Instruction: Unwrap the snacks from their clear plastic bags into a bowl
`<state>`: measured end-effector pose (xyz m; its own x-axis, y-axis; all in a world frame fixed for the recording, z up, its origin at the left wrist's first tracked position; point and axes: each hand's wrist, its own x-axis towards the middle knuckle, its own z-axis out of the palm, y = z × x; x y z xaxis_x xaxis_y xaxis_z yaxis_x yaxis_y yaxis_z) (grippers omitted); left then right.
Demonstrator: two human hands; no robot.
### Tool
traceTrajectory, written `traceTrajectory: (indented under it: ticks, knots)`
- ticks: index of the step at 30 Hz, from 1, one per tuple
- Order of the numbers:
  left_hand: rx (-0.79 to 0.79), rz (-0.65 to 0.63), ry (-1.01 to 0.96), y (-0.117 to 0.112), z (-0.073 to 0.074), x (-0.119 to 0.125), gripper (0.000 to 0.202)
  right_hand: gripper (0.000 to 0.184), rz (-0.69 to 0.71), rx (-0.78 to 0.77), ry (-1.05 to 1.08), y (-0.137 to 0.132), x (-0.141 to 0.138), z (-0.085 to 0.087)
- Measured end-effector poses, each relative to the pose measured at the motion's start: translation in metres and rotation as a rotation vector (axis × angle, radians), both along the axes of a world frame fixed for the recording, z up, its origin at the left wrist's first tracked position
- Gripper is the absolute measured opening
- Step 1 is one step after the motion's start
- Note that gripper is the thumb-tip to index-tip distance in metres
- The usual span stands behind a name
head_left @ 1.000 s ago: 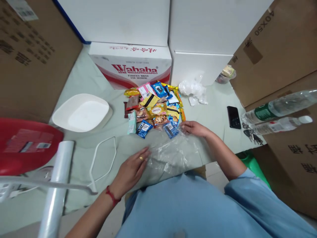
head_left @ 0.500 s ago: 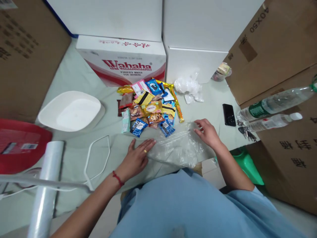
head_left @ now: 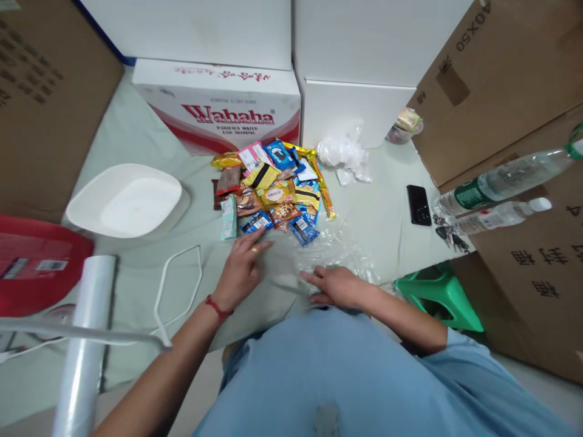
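My left hand point(head_left: 239, 267) is open, its fingers stretched toward a blue snack packet point(head_left: 256, 223) at the near edge of a pile of wrapped snacks point(head_left: 276, 192). One fingertip overlaps the packet's lower edge; I cannot tell whether it touches. My right hand point(head_left: 334, 285) lies over the near part of a crumpled clear plastic bag point(head_left: 350, 249), palm down, with finger and thumb apart. Another blue packet point(head_left: 304, 230) lies between the hands, beyond them. A mint-green packet point(head_left: 228, 217) sits at the pile's left side.
A white basin point(head_left: 130, 203), a white frame point(head_left: 159, 291) and a roll of film point(head_left: 86, 340) are at left. A Wahaba-like printed carton point(head_left: 228, 115) stands behind. White crumpled plastic point(head_left: 341, 152), a phone point(head_left: 418, 205), keys point(head_left: 450, 237) and bottles point(head_left: 505, 182) are at right.
My left hand has moved forward to the pile's near edge. My right hand has come left and toward my body, onto the clear bag, which has shifted and crumpled.
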<state>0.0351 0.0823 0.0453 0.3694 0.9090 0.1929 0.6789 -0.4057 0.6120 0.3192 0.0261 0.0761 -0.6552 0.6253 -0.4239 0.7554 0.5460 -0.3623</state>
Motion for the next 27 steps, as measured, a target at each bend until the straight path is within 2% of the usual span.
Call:
traceTrajectory:
  ticks: [3,5,6,9,11,12,14,15,17,19,20,24,27]
  knots:
    - [0.078,0.329,-0.218,-0.024,0.024,0.01,0.048,0.081,-0.109,-0.023,-0.06,0.002,-0.024,0.0]
    - [0.059,0.429,-0.425,-0.043,0.042,0.022,0.037,0.087,-0.186,-0.02,-0.078,0.007,-0.039,0.001]
    - [0.008,0.402,-0.522,-0.051,0.05,0.03,0.031,0.09,-0.218,-0.008,-0.08,0.011,-0.046,0.002]
    - [-0.181,0.128,-0.641,-0.065,0.061,0.057,0.02,0.083,-0.256,0.034,-0.048,0.023,-0.064,0.001]
    - [-0.225,0.052,-0.627,-0.061,0.055,0.073,0.023,0.062,-0.239,0.037,-0.036,0.03,-0.071,-0.001]
    - [-0.226,0.077,-0.614,-0.056,0.048,0.078,0.024,0.051,-0.226,0.031,-0.042,0.033,-0.074,-0.002]
    - [-0.225,0.192,-0.562,-0.043,0.029,0.082,0.027,0.043,-0.224,0.031,-0.071,0.035,-0.077,-0.003]
    - [-0.231,0.24,-0.519,-0.037,0.018,0.082,0.029,0.044,-0.239,0.043,-0.083,0.035,-0.077,-0.004]
    - [-0.247,0.292,-0.413,-0.028,-0.001,0.077,0.035,0.059,-0.287,0.078,-0.095,0.031,-0.078,-0.005]
    - [-0.258,0.294,-0.288,-0.027,-0.016,0.071,0.04,0.074,-0.328,0.1,-0.084,0.026,-0.078,-0.005]
    - [-0.254,0.286,-0.222,-0.028,-0.022,0.068,0.042,0.075,-0.341,0.099,-0.061,0.024,-0.077,-0.004]
    - [-0.125,0.243,0.049,-0.038,-0.03,0.054,0.049,0.062,-0.35,0.072,0.128,0.016,-0.064,0.0]
    - [-0.044,0.139,0.237,-0.046,-0.03,0.041,0.056,0.053,-0.427,0.115,0.206,0.015,-0.039,-0.003]
